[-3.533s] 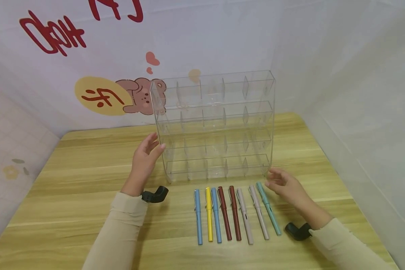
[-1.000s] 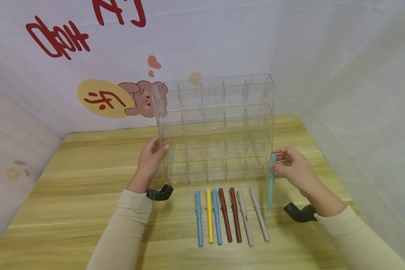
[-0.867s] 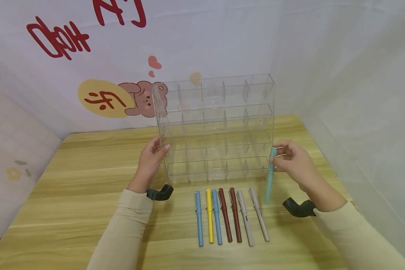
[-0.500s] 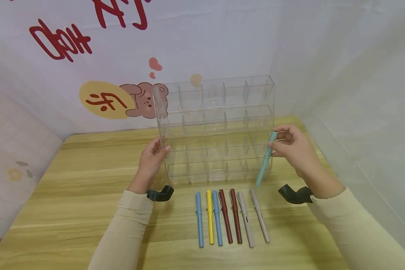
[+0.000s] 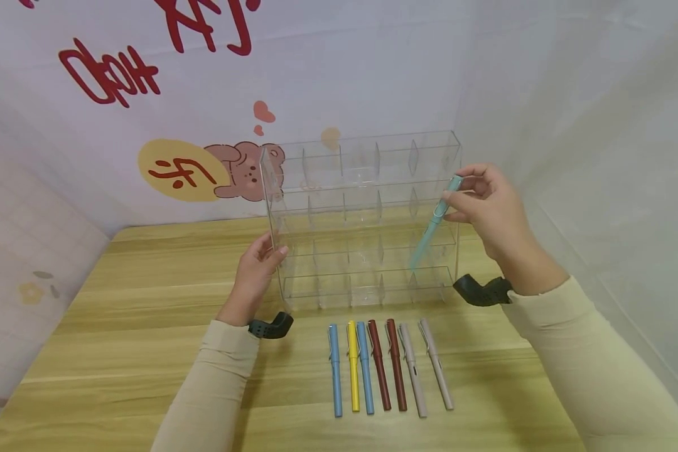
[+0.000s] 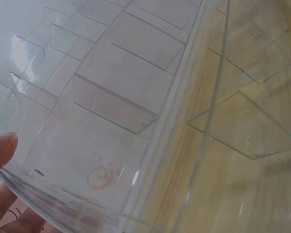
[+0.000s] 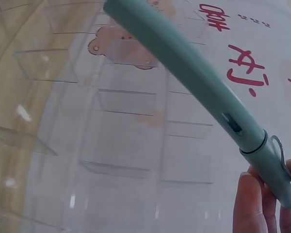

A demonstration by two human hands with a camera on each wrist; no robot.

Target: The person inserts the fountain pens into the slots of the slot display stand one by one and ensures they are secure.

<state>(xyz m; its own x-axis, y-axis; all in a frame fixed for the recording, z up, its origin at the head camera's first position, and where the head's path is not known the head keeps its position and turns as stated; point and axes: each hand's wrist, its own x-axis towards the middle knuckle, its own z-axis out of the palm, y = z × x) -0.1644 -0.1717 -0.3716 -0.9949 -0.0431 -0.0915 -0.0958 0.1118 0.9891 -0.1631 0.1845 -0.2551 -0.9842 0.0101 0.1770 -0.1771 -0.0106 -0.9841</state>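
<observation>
With thumb and fingers closed near the clipped cap, my right hand (image 5: 488, 204) holds a turquoise pen (image 5: 432, 223) in the air before the right side of an upright clear rack (image 5: 367, 282). The pen slants down to the left; gripping the cap probably leaves its barrel free. My left hand (image 5: 254, 267) pinches the rack's left side between thumb and fingers, likely to steady it. Nearer me, seven pens (image 5: 379, 364) lie in a row on the table (image 5: 147, 282), clips upward, seemingly spread for easy reach.
</observation>
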